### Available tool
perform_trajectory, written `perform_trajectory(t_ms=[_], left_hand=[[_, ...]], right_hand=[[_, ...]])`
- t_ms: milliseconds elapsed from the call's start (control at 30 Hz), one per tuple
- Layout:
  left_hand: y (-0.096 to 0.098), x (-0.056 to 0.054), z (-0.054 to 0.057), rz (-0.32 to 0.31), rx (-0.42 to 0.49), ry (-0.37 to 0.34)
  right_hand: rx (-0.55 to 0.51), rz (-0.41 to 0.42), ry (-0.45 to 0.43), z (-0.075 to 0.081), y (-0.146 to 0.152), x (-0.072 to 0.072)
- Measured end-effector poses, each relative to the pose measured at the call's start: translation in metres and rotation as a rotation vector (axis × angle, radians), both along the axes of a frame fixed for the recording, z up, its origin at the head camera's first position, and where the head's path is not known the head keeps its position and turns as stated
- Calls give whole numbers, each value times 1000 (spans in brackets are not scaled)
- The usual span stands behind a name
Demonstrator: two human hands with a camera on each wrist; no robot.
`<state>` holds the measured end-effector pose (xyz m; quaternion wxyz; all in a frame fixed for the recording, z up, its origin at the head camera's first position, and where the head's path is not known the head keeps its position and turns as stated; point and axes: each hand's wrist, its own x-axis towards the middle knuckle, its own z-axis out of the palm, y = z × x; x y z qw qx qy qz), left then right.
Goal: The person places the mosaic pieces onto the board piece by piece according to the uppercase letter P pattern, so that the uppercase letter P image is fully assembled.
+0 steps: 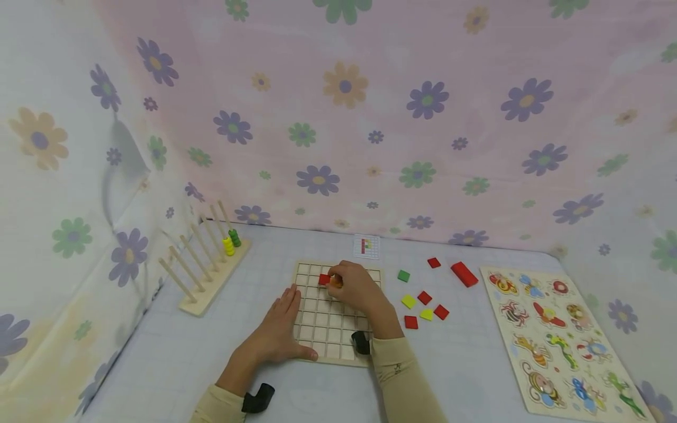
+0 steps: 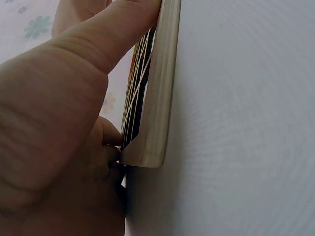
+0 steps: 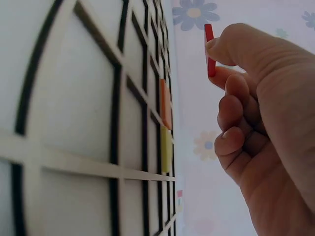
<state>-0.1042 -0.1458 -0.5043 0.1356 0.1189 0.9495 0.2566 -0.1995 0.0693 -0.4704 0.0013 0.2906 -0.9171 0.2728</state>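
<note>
A wooden grid board (image 1: 320,320) lies flat on the white table. My right hand (image 1: 361,288) is over its far part, thumb and index finger pinching a thin red square tile (image 3: 210,49) by its edge. In the right wrist view the other fingers curl toward the palm. An orange tile (image 3: 165,104) and a yellow tile (image 3: 167,150) sit side by side in the grid, below the raised red one. My left hand (image 1: 277,329) rests along the board's left side, fingers extended, its thumb (image 2: 98,39) at the near edge.
Loose red, green and yellow tiles (image 1: 408,301) lie right of the board, with a red block (image 1: 464,274) beyond them. A small pattern card (image 1: 367,246) is behind the board. Left stands a peg rack (image 1: 211,285) with rings; far right, an insect puzzle board (image 1: 508,329).
</note>
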Motion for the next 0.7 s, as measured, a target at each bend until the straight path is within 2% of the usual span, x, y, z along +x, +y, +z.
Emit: perform_trajectory(t_ms=[267, 700], left_hand=[[0, 3, 2, 0, 10, 1], [1, 3, 6, 7, 38, 8]], right_hand=[[90, -37, -46, -7, -3, -4], [113, -57, -78, -12, -8, -8]])
